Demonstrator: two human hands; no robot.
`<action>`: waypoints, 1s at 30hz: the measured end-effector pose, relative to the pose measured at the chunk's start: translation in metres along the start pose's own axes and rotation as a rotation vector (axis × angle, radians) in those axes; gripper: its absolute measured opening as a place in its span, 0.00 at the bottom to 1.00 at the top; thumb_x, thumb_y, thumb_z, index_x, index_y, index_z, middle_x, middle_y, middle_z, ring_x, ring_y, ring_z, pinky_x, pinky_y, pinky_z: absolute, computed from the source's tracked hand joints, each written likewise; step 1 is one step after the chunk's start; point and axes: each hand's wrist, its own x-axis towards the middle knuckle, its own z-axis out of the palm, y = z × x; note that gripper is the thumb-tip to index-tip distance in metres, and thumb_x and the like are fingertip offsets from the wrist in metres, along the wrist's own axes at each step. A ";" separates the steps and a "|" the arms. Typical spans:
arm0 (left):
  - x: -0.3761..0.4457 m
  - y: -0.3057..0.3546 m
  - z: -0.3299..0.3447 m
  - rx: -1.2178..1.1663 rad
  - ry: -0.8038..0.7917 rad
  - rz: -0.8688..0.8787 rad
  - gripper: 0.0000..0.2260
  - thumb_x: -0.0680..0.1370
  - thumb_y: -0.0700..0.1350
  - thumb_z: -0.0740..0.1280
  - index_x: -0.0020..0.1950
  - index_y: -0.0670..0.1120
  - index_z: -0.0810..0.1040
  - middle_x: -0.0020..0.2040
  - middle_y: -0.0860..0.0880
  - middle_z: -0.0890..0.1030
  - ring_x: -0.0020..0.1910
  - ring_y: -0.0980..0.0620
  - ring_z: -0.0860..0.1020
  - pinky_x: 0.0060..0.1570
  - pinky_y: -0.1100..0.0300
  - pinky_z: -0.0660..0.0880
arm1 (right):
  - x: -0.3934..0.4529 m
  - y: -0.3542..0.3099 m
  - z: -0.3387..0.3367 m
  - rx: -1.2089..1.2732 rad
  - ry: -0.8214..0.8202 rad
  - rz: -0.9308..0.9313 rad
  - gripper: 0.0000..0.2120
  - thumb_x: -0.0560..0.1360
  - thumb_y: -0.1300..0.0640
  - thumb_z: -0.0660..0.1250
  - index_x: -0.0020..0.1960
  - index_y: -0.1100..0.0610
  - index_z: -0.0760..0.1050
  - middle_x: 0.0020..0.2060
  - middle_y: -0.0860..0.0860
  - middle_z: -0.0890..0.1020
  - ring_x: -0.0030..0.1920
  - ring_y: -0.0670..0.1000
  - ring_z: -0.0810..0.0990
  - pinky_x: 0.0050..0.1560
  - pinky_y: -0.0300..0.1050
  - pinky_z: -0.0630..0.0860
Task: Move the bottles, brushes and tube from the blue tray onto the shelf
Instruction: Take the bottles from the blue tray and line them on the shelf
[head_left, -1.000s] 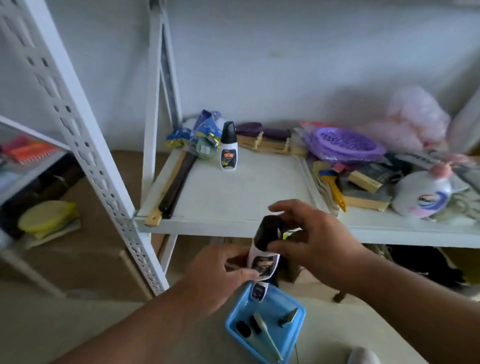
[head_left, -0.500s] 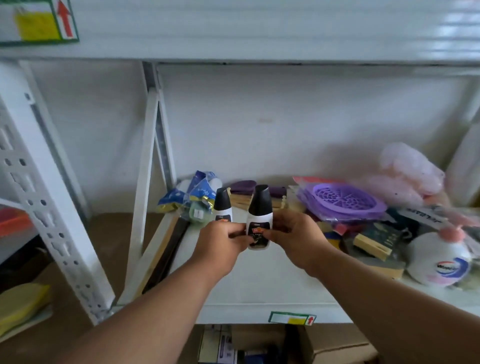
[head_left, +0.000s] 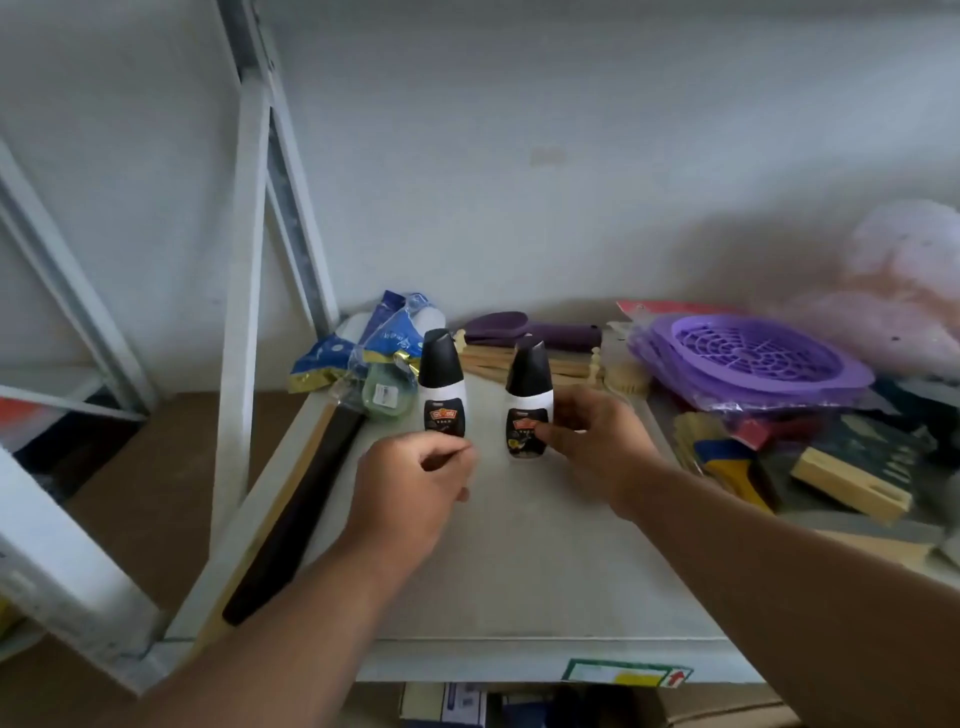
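Where bottles (head_left: 527, 405) stand, purple strainer (head_left: 758, 358) beside

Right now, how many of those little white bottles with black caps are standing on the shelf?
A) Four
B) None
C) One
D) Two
D: two stand upright side by side on the shelf, the left bottle free just beyond the left hand, the right bottle with the right hand fingers on its label.

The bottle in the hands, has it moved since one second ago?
Yes. The bottle went up from below the shelf's front edge and now stands on the shelf, right of the other bottle.
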 end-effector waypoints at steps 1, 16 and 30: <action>0.001 -0.003 -0.008 0.020 0.043 0.023 0.04 0.79 0.45 0.77 0.47 0.55 0.88 0.37 0.53 0.88 0.36 0.58 0.86 0.39 0.61 0.82 | 0.004 0.002 0.002 0.000 -0.003 -0.010 0.14 0.73 0.65 0.76 0.49 0.46 0.83 0.45 0.49 0.89 0.49 0.54 0.88 0.57 0.55 0.82; 0.061 -0.033 -0.015 0.105 -0.070 0.001 0.22 0.76 0.45 0.80 0.69 0.54 0.82 0.61 0.54 0.86 0.62 0.52 0.82 0.66 0.50 0.78 | 0.026 0.007 0.033 -0.033 -0.045 -0.082 0.17 0.75 0.69 0.71 0.57 0.50 0.81 0.46 0.48 0.88 0.46 0.45 0.86 0.48 0.36 0.81; 0.047 -0.034 -0.024 0.151 0.010 -0.022 0.26 0.78 0.47 0.79 0.75 0.50 0.77 0.62 0.54 0.82 0.61 0.53 0.80 0.62 0.55 0.77 | -0.011 -0.003 0.020 -0.189 0.023 0.010 0.32 0.77 0.54 0.75 0.77 0.46 0.66 0.65 0.46 0.75 0.61 0.48 0.78 0.57 0.46 0.78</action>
